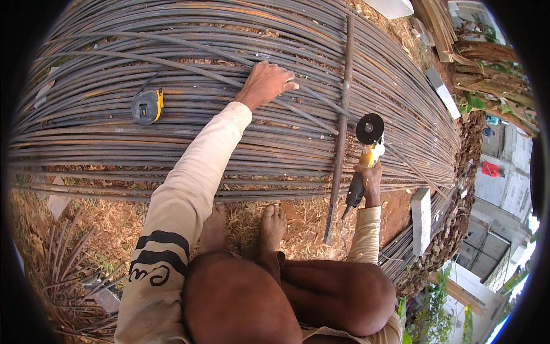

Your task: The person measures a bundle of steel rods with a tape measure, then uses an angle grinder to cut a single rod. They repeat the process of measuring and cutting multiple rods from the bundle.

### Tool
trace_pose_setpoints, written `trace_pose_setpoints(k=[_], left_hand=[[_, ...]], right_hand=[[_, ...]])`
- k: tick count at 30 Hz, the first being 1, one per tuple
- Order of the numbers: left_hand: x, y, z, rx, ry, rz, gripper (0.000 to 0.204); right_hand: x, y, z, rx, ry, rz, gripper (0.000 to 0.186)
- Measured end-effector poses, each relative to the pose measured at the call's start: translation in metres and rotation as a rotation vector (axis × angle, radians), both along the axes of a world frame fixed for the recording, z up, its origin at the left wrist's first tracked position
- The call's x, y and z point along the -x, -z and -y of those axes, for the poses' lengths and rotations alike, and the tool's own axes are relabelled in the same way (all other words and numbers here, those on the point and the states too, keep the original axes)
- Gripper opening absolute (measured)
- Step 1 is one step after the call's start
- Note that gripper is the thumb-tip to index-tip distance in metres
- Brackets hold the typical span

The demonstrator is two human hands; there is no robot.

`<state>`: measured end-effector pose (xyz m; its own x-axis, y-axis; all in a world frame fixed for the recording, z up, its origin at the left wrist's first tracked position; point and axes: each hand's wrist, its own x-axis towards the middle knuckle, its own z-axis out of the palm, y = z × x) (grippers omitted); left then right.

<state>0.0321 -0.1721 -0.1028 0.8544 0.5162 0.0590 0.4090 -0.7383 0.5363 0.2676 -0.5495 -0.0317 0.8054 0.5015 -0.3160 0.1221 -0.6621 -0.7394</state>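
Nearest, the person's bare knees (240, 304) and bare feet (271, 229) lie left of the near end of the pipe (347, 69), the dark length set crosswise over the rods (172, 137). Just right of that pipe, the right hand (371, 180) is closed around the body of the grinder (368, 156), whose black disc (369, 128) points away from the person; whether it is spinning or touching metal cannot be told. Farther off, left of the pipe, the left hand (264, 83) rests on the bundle with fingers bent and thumb apart; whether they pinch a rod cannot be told. A loose rod (321, 98) slants from that hand toward the pipe's disc side; another loose rod (309, 119) ends just left of the pipe. In this inspector's judgement, sound practice here means seating the chosen rod firmly on the pipe, holding the left fingers well away from the disc, and setting the grinder square to the rod without twisting. The one-handed grip looks liable to kick, and the uncovered feet are exposed to sparks. Well left of the pipe, the tape measure (147, 107) lies on the rods, apart from both hands. Beyond the pipe's right side stand a white block (421, 222) and, farthest, tree trunks (487, 77).
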Motion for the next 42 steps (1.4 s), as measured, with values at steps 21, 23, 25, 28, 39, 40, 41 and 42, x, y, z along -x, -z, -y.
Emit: trace_pose_setpoints(k=[21,23,25,28,39,40,41,42], left_hand=[[-0.002,0.011,-0.001,-0.048,-0.009,0.107,0.048],[-0.001,0.01,-0.001,-0.064,-0.006,0.108,0.049],[-0.001,0.01,-0.001,-0.066,-0.005,0.097,0.049],[0.002,0.008,-0.001,-0.05,-0.003,0.08,0.051],[0.002,0.01,0.001,-0.078,0.004,0.103,0.052],[0.0,0.01,0.001,-0.072,0.007,0.09,0.052],[-0.003,0.008,-0.001,-0.068,0.011,0.074,0.052],[-0.006,0.006,-0.002,-0.064,0.016,0.059,0.052]], right_hand=[[-0.005,-0.001,-0.002,-0.036,0.013,-0.041,0.043],[-0.005,-0.002,-0.004,-0.01,0.017,-0.044,0.043],[-0.005,-0.002,-0.007,0.005,0.025,-0.052,0.043],[-0.001,-0.005,-0.014,0.016,0.031,-0.055,0.043],[-0.008,0.005,0.002,0.033,0.014,0.004,0.047],[-0.009,0.005,0.004,0.004,0.007,0.0,0.047],[-0.01,0.005,0.005,-0.028,-0.001,-0.007,0.047],[-0.011,0.006,0.007,-0.06,-0.008,-0.013,0.047]])
